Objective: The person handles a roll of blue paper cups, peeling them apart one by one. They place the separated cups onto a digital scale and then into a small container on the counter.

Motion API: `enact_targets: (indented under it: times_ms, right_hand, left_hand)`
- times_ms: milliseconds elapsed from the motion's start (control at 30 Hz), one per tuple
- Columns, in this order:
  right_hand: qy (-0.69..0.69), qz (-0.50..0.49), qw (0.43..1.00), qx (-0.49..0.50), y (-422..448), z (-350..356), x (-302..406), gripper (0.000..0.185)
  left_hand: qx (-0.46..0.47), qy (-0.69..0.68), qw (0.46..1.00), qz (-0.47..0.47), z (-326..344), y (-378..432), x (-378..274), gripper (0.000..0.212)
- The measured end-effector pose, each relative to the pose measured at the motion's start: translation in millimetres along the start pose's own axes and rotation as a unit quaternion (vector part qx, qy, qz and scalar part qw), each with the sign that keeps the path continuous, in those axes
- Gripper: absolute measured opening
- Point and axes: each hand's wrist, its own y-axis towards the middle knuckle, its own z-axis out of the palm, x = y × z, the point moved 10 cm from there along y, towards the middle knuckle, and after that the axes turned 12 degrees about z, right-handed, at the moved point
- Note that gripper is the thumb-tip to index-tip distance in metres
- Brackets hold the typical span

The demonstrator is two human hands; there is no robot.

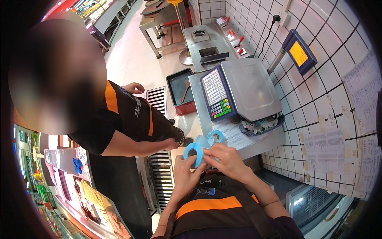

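A roll of labels with blue backing (193,147) is held up in front of my apron. My left hand (186,179) grips it, with the thumb at the open core. The fingers of my right hand (228,159) pinch the pale strip at the roll's right side. Just beyond, a smaller blue ring-shaped roll (219,133) lies on the counter beside printed sheets (238,133). The label-printing scale (247,86) stands past them, its keypad (215,89) facing left. At the scale's near end the printer compartment (260,125) is exposed, showing rollers and small parts.
A co-worker (131,119) in a dark apron stands close on the left. A dark tray (180,86) with a wooden-looking utensil rests on a red crate by the steel counter (195,98). The scale's display (298,53) rises on a pole near the tiled wall (322,98). Floor grates (162,179) run beside me.
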Motion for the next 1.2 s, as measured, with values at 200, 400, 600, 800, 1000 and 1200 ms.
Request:
enact_targets:
  times_ms: [200, 400, 600, 800, 1000, 1200]
  right_hand:
    - [0.024, 0.005, 0.999, -0.021, -3.2, 8.2, -9.9, 0.017]
    - [0.236, 0.166, 0.957, -0.026, -7.7, 33.7, -73.7, 0.013]
    - [0.538, 0.385, 0.726, -0.188, -47.2, 6.8, -197.6, 0.021]
    - [0.506, 0.365, 0.749, -0.222, -86.1, -36.6, -219.7, 0.024]
    - [0.479, 0.364, 0.746, -0.285, -136.8, -33.4, -229.6, 0.022]
    - [0.471, 0.394, 0.710, -0.344, -180.2, -20.1, -229.1, 0.022]
  left_hand:
    - [0.021, -0.016, 0.999, -0.043, 8.6, -9.7, 20.2, 0.031]
    - [0.041, -0.135, 0.986, -0.093, 23.0, -40.9, 67.6, 0.035]
    - [-0.012, -0.515, 0.827, -0.224, 26.1, -65.4, 104.5, 0.036]
    - [-0.028, -0.497, 0.837, -0.228, 27.8, -44.3, 111.7, 0.032]
    - [-0.059, -0.340, 0.933, -0.106, 35.7, 22.9, 92.7, 0.027]
    - [-0.018, -0.034, 0.992, 0.122, 113.3, 42.7, 93.6, 0.031]
